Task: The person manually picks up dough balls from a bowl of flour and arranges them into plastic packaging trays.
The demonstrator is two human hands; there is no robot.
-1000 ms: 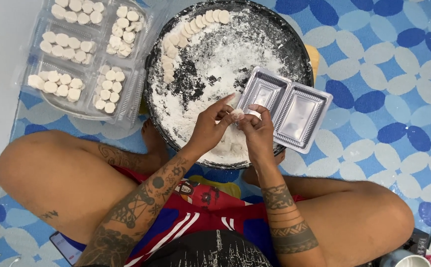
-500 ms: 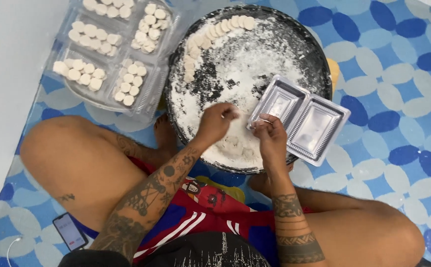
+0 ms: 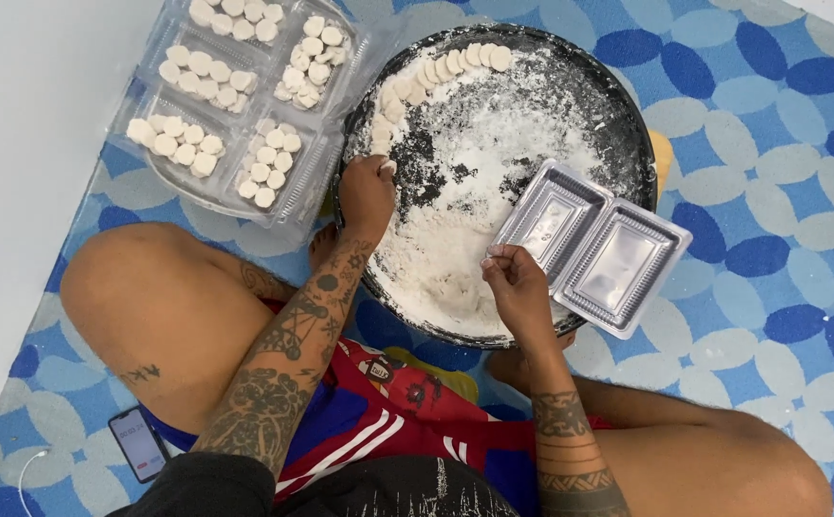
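A big round black tray [image 3: 628,144] dusted with white flour [image 3: 494,144] lies on the mat in front of my crossed legs. Several flat white dough discs [image 3: 436,72] line its upper left rim. My left hand [image 3: 364,196] is at the tray's left rim, fingers closed on a small white dough piece [image 3: 388,168]. My right hand [image 3: 518,292] hovers over the tray's near side, floury fingertips pinched together beside the near corner of an empty clear two-compartment plastic container [image 3: 594,244]. That container rests on the tray's right part.
A clear plastic container [image 3: 326,172] with several compartments of dough discs [image 3: 202,77] sits on the mat left of the tray. A phone [image 3: 139,442] lies by my left thigh. A white wall or floor edge runs along the left. The blue patterned mat [image 3: 781,191] extends right.
My hands were together over the tray's near side; the left hand has moved up and left to the rim with a dough piece. The right hand has stayed near the empty container. The camera has shifted.
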